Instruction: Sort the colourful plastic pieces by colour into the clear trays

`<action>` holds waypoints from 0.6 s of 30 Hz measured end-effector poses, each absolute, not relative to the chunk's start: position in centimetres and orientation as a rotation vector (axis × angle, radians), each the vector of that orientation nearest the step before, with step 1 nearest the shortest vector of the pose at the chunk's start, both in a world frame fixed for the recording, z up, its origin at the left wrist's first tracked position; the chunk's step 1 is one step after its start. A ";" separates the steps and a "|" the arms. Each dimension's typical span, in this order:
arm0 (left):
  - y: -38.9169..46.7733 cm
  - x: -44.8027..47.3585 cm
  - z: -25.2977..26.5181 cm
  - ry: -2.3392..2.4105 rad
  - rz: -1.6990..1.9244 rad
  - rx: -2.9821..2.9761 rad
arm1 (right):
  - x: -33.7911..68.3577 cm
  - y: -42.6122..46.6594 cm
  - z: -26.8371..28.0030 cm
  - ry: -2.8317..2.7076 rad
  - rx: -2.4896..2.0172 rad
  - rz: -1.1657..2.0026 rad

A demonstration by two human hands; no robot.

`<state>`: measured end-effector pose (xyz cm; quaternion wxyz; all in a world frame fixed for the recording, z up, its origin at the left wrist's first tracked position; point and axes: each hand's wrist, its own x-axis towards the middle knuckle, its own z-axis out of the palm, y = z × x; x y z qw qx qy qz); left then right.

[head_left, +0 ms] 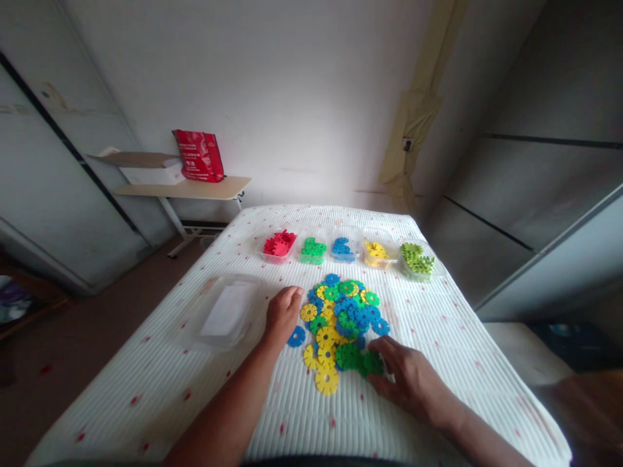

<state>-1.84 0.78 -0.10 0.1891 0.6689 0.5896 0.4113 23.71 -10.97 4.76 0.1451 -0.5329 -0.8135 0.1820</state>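
A loose heap of notched plastic discs in yellow (326, 337), blue (359, 316) and green (348, 356) lies in the middle of the quilted cover. At its near right side, my right hand (406, 376) has thumb and fingers around a green disc (372, 363). My left hand (283, 314) rests at the left of the heap with its fingers curled; whatever is inside them is hidden. Just below that hand, a single blue disc (296, 336) lies apart. Beyond the heap stand clear tubs with red pieces (280, 244), green discs (313, 250), blue discs (342, 248), yellow discs (376, 251) and light-green pieces (416, 259).
A clear plastic lid or tray (228, 311) with a white paper on it lies left of my left hand. Behind, a small side table (219, 189) carries a red bag (199, 155) and a white box (152, 173). Grey cabinets (545, 168) line the right.
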 end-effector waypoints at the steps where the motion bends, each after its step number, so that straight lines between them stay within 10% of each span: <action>1: 0.8 -1.8 -0.1 1.661 1.158 1.873 | 23.1 -11.2 4.4 -2.366 -1.535 0.480; 18: 0.9 -1.8 -0.1 1.671 1.168 1.775 | 22.3 -9.9 4.0 -2.286 -1.376 0.521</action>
